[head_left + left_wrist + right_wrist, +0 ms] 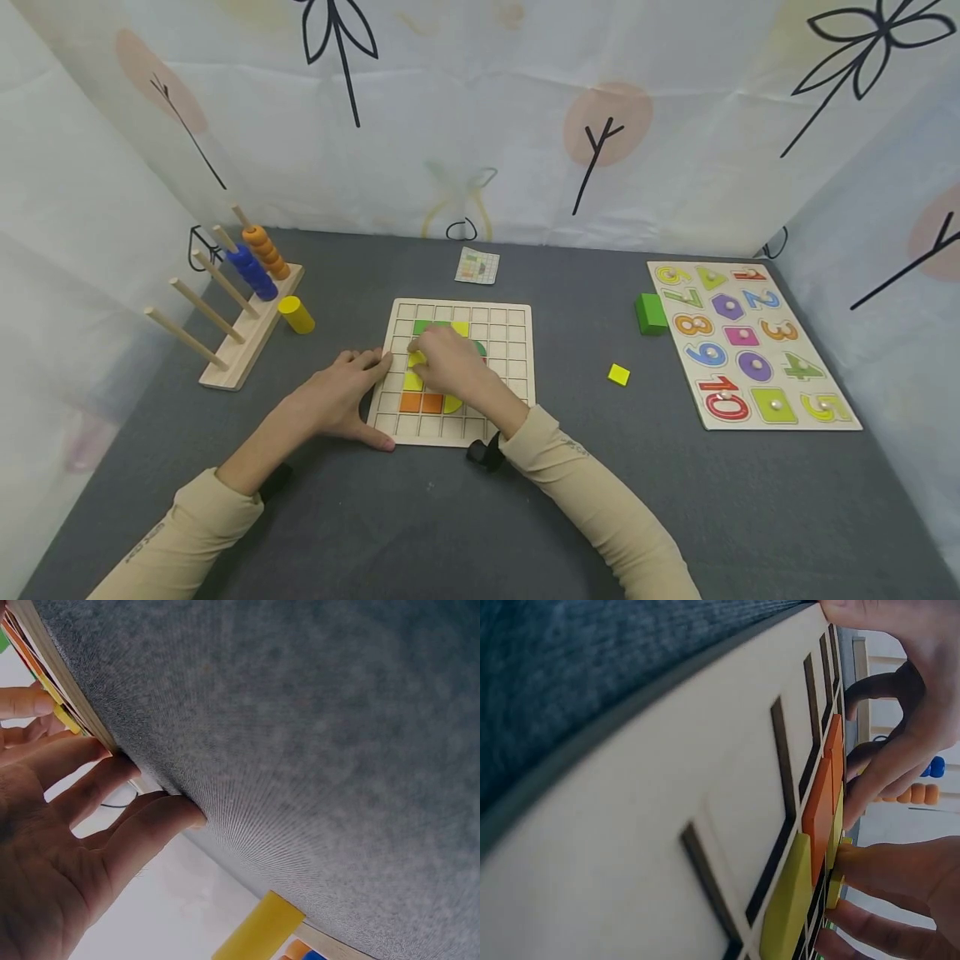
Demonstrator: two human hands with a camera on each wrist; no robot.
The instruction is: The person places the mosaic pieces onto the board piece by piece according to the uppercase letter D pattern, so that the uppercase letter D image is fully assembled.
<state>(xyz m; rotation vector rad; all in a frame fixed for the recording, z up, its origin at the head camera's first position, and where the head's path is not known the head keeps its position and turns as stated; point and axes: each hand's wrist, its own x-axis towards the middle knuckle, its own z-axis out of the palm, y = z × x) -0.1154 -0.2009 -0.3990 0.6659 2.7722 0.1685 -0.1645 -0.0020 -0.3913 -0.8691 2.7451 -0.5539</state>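
A square wooden grid board [516,392] lies on the dark table, with flat coloured tiles in its cells. Orange tiles [421,403], a yellow tile [413,381] and green tiles [423,327] show around my right hand [453,363]. Between its thumb and fingers, that hand pinches a small yellow tile [835,889] at the board's surface. My left hand [337,397] rests along the board's left side, fingers spread, fingertips at the edge and thumb by the near left corner. The right hand covers part of the grid's middle.
At left stands a wooden peg stacker [255,333] with orange and blue beads, beside a yellow cylinder [297,315]. A small pattern card [477,266] lies behind the board. To the right are a loose yellow tile [618,374], a green block [651,314] and a number puzzle [757,346].
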